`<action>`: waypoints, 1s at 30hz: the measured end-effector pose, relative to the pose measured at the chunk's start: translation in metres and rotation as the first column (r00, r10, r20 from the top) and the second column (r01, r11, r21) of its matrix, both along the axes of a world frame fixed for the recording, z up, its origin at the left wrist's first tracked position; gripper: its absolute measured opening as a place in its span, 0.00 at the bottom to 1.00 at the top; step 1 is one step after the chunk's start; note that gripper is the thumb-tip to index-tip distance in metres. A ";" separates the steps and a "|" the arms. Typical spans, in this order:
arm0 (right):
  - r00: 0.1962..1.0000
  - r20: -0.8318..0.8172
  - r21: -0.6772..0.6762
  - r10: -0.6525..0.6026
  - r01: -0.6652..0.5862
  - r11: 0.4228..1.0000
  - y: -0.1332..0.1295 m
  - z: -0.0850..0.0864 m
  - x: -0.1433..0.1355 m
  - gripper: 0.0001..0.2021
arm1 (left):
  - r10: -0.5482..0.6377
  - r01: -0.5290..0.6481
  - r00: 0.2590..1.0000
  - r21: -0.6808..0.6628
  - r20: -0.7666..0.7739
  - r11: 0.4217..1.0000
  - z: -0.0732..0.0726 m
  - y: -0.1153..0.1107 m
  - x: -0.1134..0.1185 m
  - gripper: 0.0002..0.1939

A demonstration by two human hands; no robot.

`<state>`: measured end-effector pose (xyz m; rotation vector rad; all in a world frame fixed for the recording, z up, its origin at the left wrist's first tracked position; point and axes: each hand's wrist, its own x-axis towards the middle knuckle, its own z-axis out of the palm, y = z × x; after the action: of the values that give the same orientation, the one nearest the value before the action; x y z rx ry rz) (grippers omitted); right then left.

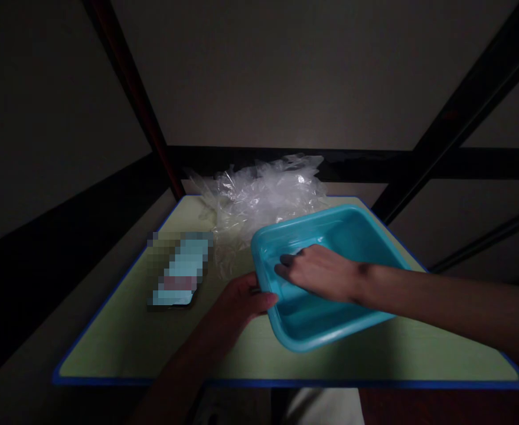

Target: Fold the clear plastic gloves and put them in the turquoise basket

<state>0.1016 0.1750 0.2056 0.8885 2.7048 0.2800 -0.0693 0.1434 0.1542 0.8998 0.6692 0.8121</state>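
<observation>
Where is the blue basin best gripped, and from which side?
Probably by the left rim of the blue basin, from the left: thumb over the rounded edge, fingers against the outer wall. The exposed rim suits a pinch, and the left hand holds there.

The phone point(182, 271) lies left of the basin point(330, 336); crumpled plastic point(268, 195), seemingly, sits behind both.

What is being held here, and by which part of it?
The tub, by its left rim, in the left hand; whether the right hand holds anything cannot be told.
</observation>
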 end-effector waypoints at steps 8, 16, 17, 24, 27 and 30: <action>0.997 -0.074 -0.023 -0.036 0.035 0.999 0.006 -0.006 -0.005 0.07 | -0.009 0.010 1.000 0.010 -0.016 1.000 0.000 0.000 -0.001 0.12; 0.998 -0.062 -0.080 0.000 -0.005 0.997 0.009 -0.005 -0.004 0.10 | -0.008 0.007 0.999 -0.005 -0.040 1.000 0.001 0.000 -0.003 0.13; 0.998 -0.060 -0.096 0.000 -0.006 0.995 0.009 -0.005 -0.003 0.10 | -0.008 0.008 0.999 -0.002 -0.036 1.000 0.001 0.000 -0.002 0.12; 0.993 -0.095 -0.238 -0.067 0.043 0.970 0.008 -0.004 0.006 0.19 | 0.005 -0.005 1.000 -0.003 -0.015 1.000 0.006 0.000 0.000 0.12; 0.990 -0.112 -0.284 -0.087 0.052 0.957 0.008 -0.004 0.010 0.19 | -0.002 0.002 1.000 -0.018 -0.016 1.000 0.004 0.001 -0.001 0.13; 0.990 -0.115 -0.297 -0.085 0.048 0.954 0.009 -0.005 0.013 0.18 | -0.011 0.010 0.999 -0.021 -0.041 1.000 0.003 0.001 -0.001 0.14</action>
<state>0.1150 0.1837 0.2003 0.9315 2.7240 -0.1961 -0.0705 0.1442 0.1575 0.9029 0.7066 0.7778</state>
